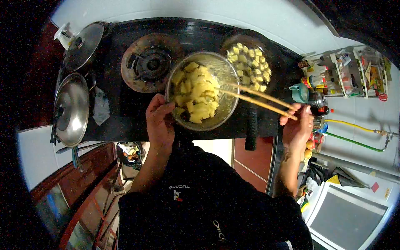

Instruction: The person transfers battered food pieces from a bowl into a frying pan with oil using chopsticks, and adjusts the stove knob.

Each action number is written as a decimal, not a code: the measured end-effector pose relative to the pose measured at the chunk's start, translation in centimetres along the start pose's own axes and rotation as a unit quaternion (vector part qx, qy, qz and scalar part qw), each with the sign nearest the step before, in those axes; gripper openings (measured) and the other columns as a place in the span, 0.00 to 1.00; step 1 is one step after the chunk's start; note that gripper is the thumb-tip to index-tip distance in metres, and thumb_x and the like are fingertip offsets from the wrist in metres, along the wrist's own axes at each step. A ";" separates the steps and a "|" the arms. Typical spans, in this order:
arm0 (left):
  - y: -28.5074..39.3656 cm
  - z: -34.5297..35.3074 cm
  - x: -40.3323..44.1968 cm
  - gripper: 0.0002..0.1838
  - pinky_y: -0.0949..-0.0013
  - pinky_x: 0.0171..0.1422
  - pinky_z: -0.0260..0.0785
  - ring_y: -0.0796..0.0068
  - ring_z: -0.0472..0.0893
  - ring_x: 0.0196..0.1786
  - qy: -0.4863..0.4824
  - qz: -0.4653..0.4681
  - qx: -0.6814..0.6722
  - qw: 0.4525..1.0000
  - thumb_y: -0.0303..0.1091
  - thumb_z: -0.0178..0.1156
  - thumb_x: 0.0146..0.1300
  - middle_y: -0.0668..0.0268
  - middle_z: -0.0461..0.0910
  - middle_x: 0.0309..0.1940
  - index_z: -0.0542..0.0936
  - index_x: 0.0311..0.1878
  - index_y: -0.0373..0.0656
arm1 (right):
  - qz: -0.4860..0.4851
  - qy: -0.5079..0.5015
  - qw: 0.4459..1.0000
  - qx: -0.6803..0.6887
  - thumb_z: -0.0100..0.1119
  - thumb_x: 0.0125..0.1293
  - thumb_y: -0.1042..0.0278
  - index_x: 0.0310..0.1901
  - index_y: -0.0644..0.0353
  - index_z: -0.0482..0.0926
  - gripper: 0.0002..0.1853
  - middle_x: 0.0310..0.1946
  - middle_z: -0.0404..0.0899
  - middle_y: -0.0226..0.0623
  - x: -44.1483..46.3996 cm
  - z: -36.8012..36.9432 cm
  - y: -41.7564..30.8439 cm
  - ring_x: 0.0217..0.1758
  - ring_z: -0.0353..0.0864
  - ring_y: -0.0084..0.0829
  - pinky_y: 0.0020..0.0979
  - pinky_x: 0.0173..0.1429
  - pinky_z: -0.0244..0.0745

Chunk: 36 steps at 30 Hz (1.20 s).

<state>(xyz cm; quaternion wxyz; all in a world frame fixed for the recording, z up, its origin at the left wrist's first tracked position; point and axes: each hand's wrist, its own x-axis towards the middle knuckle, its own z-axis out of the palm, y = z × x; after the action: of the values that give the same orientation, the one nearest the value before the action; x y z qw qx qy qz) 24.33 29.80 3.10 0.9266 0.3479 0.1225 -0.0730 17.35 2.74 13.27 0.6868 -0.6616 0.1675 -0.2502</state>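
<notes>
My left hand [160, 118] is closed on the near-left rim of a round metal bowl [227, 112]. Pale yellow chunks [196, 93] fill the left side of the bowl, and a wet coating smears its right wall. In my right hand [298, 127] is a pair of wooden chopsticks [266, 103], their tips reaching into the bowl's right side. Behind the bowl to the right, a dark frying pan [266, 45] sits on the stove with many yellow pieces [250, 66] spread in it. Its black handle [251, 129] points toward me.
An uncovered gas burner [153, 64] lies left of the bowl on the black stovetop [200, 26]. Two pot lids, one glass [85, 46] and one metal [73, 110], stand at the left edge. A rack of bottles [341, 75] is on the right. A bin [130, 153] stands below left.
</notes>
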 end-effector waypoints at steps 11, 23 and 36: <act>-0.7 2.2 -1.4 0.09 0.80 0.34 0.56 0.83 0.65 0.27 -0.030 0.012 0.087 0.996 0.22 0.53 0.42 0.73 0.65 0.21 0.63 0.19 0.43 | 0.006 -0.020 1.000 0.003 0.41 0.67 0.60 0.35 0.67 0.70 0.16 0.24 0.73 0.39 -2.1 -0.5 0.4 0.18 0.74 0.30 0.28 0.24 0.73; -1.0 1.4 -0.9 0.08 0.80 0.35 0.56 0.83 0.65 0.27 -0.047 -0.011 0.094 0.994 0.21 0.54 0.42 0.74 0.64 0.21 0.64 0.20 0.43 | 0.009 -0.055 0.998 0.005 0.41 0.67 0.60 0.33 0.65 0.71 0.16 0.23 0.73 0.39 -1.3 -0.4 0.8 0.17 0.73 0.29 0.28 0.24 0.73; -0.4 1.5 -1.1 0.07 0.80 0.30 0.59 0.84 0.68 0.25 0.027 -0.029 0.066 0.997 0.23 0.54 0.47 0.74 0.67 0.20 0.66 0.22 0.44 | 0.130 0.067 0.986 0.083 0.43 0.66 0.53 0.31 0.60 0.70 0.17 0.20 0.70 0.34 0.0 -1.7 2.1 0.16 0.71 0.25 0.23 0.18 0.68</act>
<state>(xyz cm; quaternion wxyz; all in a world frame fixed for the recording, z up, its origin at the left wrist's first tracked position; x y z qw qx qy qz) 23.45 28.58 4.23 0.8954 0.4066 0.1525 -0.0986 16.67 1.31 11.10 0.7534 -0.5566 0.2763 -0.2151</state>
